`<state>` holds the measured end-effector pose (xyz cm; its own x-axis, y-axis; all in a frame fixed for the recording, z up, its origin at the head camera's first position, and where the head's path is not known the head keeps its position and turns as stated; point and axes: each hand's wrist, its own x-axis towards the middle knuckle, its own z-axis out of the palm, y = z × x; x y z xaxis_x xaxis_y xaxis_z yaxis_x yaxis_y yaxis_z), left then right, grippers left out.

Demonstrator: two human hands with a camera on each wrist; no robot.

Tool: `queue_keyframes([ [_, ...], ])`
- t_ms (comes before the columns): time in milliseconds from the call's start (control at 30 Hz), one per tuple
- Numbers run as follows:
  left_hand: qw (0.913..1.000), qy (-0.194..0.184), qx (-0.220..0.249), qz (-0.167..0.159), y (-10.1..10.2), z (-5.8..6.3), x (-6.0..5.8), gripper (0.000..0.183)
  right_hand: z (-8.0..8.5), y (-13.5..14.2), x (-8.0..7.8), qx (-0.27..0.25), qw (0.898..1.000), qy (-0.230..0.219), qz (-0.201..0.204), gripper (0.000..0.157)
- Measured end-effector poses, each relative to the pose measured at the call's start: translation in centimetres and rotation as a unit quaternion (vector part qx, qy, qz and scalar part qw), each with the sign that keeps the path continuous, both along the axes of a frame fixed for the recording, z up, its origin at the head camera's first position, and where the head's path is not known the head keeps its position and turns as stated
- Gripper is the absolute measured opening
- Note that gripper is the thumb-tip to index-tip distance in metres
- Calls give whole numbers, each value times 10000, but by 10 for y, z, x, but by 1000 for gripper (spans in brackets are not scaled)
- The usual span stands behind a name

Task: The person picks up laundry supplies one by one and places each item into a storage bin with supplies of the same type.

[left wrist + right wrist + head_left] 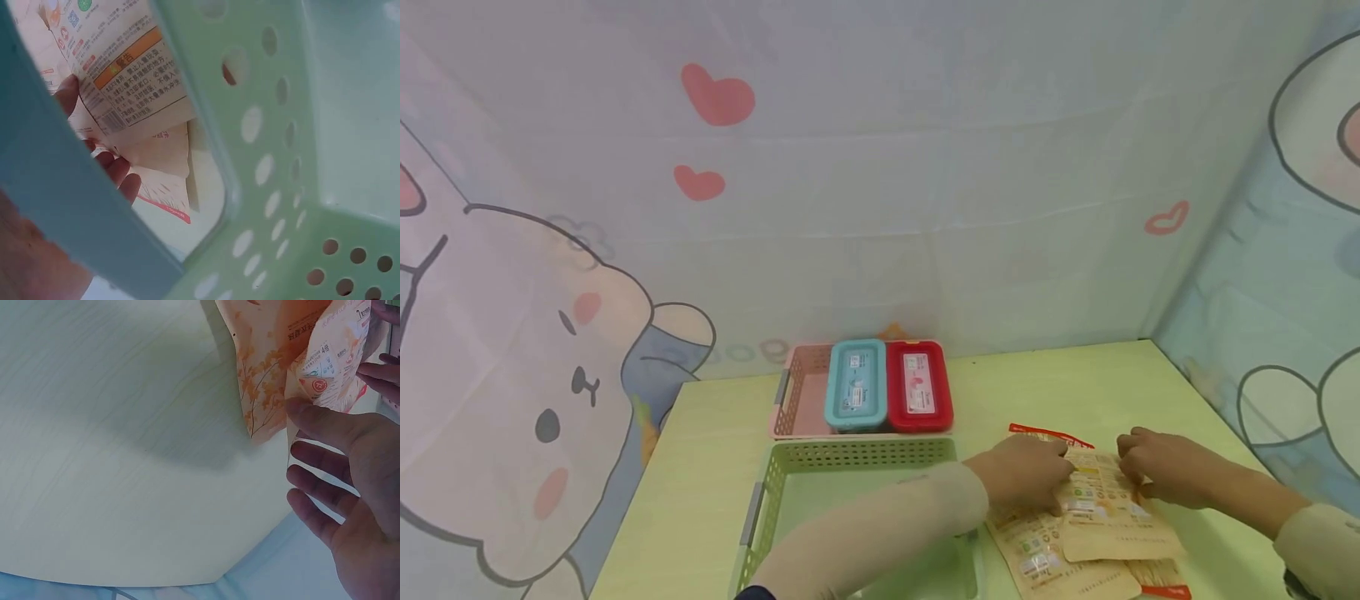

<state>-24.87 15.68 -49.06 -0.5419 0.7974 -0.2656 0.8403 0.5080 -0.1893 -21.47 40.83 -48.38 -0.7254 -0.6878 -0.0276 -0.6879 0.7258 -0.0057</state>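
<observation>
Several flat beige printed packets lie overlapping on the right of the table in the head view. The topmost packet [1116, 521] is partly raised over a lower packet [1045, 567]. My left hand [1030, 471] pinches the left edge of the top packet; in the left wrist view its thumb [67, 94] lies at the edge, and a green basket wall hides part of the hand. On the opposite edge, my right hand [1172, 467] pinches the same packet [337, 362] between thumb and fingers, the lower fingers spread. Orange plant drawings show on another packet [262, 381] behind it.
A green perforated basket [865, 450] stands left of the packets, under my left forearm. Behind it, a pink basket [805, 383] holds a blue-lidded box [856, 383] and a red-lidded box [919, 387]. A printed curtain [850, 275] hangs along the table's back edge.
</observation>
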Motion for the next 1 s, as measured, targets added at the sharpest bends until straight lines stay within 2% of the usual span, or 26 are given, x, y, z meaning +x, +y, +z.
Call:
queue_keyframes([
  [233,9998,-189,10,43,-2,0,-4,43,-5,7,-4,-224,9991,-360,-69,40],
  [467,9992,-357,135,79,-4,-3,-7,42,-10,14,-5,-747,9964,-349,221,37],
  [600,9988,-480,72,18,-5,-1,-9,58,-12,19,-7,-1200,9913,-427,319,31],
  [767,9980,-634,-68,-2,-8,3,-12,77,-12,28,-11,-1775,9801,-861,194,23],
  [933,9982,-454,151,-348,-12,7,-18,54,-9,36,-12,-2122,9668,-1403,-243,24],
  [1000,9974,-365,392,-484,-14,9,-21,40,-7,40,-12,-2268,9627,-1425,-373,25],
])
